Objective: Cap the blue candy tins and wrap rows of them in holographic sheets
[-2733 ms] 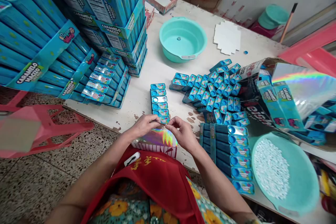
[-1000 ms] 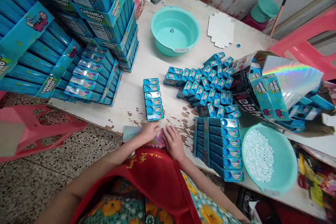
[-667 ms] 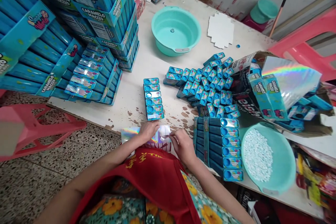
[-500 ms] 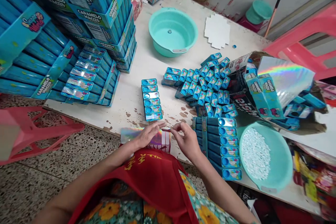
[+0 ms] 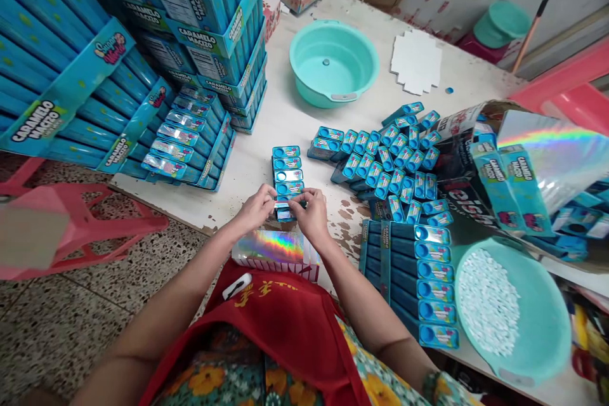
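Note:
My left hand [image 5: 258,208] and my right hand [image 5: 311,216] pinch the two ends of a small shiny sticker [image 5: 281,204]. They hold it over the near end of a row of narrow blue candy boxes [image 5: 287,163], standing upright with their tops facing up. Fingers partly cover the box beneath, so I cannot tell whether the sticker touches it. Just below my hands, at the table's edge, lies a stack of rainbow-shiny sheets [image 5: 273,246] on a pink-striped box [image 5: 285,268].
Many loose blue boxes [image 5: 375,155] stand to the right, beside a packed tray of them [image 5: 399,266]. A turquoise basin [image 5: 547,311] holds white pieces; another basin [image 5: 333,63] stands at the back. Tall display stacks [image 5: 204,19] rise on the left, near a pink stool [image 5: 85,216].
Both hands have moved forward from the shiny sheets to the near end of the box row, with the small sticker stretched between them. The view has shifted slightly.

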A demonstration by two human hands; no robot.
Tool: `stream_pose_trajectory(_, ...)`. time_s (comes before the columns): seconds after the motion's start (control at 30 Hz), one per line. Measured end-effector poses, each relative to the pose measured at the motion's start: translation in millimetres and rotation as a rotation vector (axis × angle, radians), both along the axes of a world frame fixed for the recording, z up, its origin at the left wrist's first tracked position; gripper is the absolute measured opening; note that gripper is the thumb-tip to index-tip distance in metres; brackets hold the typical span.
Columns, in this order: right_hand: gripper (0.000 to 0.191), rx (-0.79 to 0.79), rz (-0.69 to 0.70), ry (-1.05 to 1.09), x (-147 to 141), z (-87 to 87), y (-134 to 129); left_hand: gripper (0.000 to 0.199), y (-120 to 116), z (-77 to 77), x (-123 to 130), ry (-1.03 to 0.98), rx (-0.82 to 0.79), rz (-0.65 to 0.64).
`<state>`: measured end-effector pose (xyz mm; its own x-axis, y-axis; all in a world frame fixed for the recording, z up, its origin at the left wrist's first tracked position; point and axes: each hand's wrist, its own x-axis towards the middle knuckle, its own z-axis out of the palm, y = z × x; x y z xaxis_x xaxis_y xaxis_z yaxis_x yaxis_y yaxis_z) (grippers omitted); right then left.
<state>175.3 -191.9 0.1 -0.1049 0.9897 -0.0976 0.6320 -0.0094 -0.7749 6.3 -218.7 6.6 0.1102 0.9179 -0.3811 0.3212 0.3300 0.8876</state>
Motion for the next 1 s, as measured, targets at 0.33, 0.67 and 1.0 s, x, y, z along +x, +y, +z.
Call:
stream_pose_trajectory(0.33,0.019,-0.024,-0.186,0.104,0,-32.4,8,0.017,-14,-56.5,33,0.202,-0.212,0.150)
stream_pose_trajectory(0.67,0.022,-0.055,-0.017,0.072,64,-25.1,-58,0.030,-48,-46.8,19,0.417,-0.037,-0.231)
stream_pose_trajectory(1.0,0.041,0.202,0.492,-0.515,68,-28.9,-99,0.028,-49,-35.2,53,0.344,0.024,-0.304)
